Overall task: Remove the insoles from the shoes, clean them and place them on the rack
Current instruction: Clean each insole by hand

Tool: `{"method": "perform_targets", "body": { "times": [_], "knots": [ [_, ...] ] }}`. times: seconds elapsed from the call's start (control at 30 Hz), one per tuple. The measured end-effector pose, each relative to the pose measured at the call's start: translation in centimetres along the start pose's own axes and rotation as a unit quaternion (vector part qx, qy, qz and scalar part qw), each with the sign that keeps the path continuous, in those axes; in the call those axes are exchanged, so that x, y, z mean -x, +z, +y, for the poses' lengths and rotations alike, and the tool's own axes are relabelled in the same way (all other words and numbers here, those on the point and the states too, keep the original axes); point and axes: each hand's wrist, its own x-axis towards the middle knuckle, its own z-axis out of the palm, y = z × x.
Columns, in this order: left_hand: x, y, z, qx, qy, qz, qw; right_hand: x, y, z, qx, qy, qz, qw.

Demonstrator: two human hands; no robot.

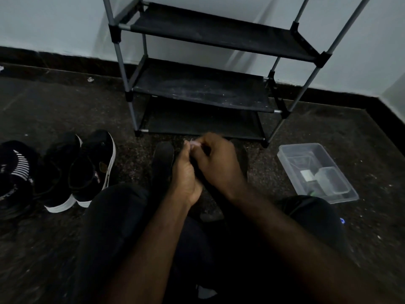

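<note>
A seated person works on the dark floor directly in front of the black shoe rack (200,93), the left hand (186,174) and right hand (218,163) pressed together, fingers curled tight, pinching a small pale object (192,142) too blurred to identify. A dark insole (162,170) lies flat before the rack's bottom shelf, just left of the hands; a second dark insole (241,156) shows past the right hand. Black white-soled shoes (76,172) stand left of the rack, a clear plastic box (291,150) to its right.
</note>
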Motion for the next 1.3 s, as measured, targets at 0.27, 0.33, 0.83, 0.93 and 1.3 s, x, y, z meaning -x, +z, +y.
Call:
{"method": "perform_targets", "body": {
  "times": [0.27,0.33,0.83,0.93,1.3],
  "knots": [
    [0.3,0.4,-0.3,-0.049,-0.004,-0.034,0.998,-0.3,0.0,1.0,-0.108,0.121,0.064,0.985],
    [0.2,0.2,0.1,-0.047,0.02,-0.024,0.998,0.4,0.4,0.4,-0.12,0.092,0.016,0.988],
    [-0.1,-0.2,0.5,-0.002,0.005,-0.098,0.995,1.1,-0.2,1.2,-0.089,0.071,-0.031,0.993],
    [-0.1,-0.2,0.5,-0.014,-0.003,-0.092,0.996,1.4,-0.9,1.3,-0.097,0.071,-0.061,0.991],
    [0.1,0.1,0.3,-0.011,0.01,-0.05,0.999,1.8,-1.2,0.8,0.042,-0.009,-0.073,0.996]
  ]
}}
